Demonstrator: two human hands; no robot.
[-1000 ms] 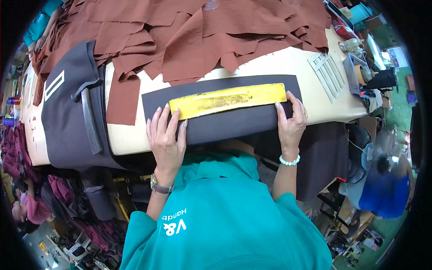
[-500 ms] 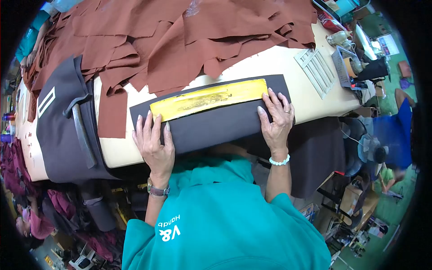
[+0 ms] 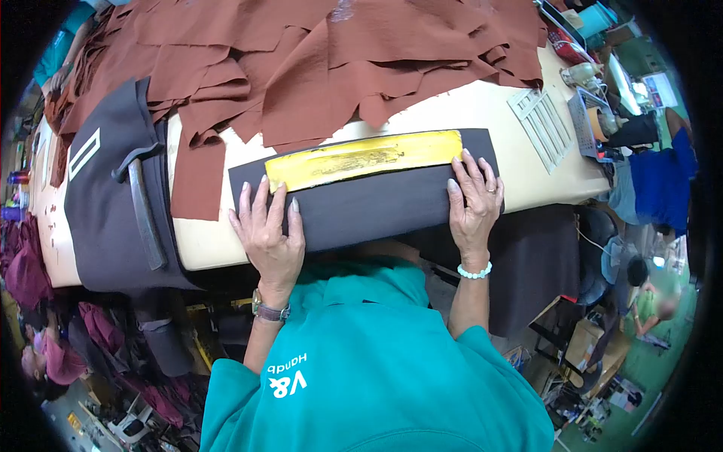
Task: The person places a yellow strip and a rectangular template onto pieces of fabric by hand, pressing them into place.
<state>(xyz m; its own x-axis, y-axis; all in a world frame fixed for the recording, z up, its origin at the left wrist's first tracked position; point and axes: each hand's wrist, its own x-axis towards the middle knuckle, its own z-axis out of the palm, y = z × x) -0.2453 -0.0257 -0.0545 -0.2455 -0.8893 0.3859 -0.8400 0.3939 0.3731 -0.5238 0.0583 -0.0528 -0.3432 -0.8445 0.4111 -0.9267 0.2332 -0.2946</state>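
A long yellow strip [image 3: 365, 160] with dark smudges, slightly curved, lies on a dark piece of material [image 3: 361, 203] along the table's near edge. My left hand [image 3: 273, 239] rests at its left end, fingers spread, with fingertips on the strip and on the dark material. At the opposite end, my right hand [image 3: 474, 205] lies with its fingers stretched out, the fingertips at the strip's edge and the palm side over the dark piece. Neither hand is wrapped round anything.
Reddish-brown sheets [image 3: 301, 83] cover the far side of the pale table [image 3: 215, 245]. On the left, a metal tool with a hooked head [image 3: 141, 207] weighs on folded dark material [image 3: 94, 218]. A slatted pale panel [image 3: 541, 128] and a grey basket [image 3: 584, 120] are at the right.
The view has shifted slightly, moving the table scene a little to the right. Both hands stay on the strip and dark piece. At far right, a person in blue has moved.
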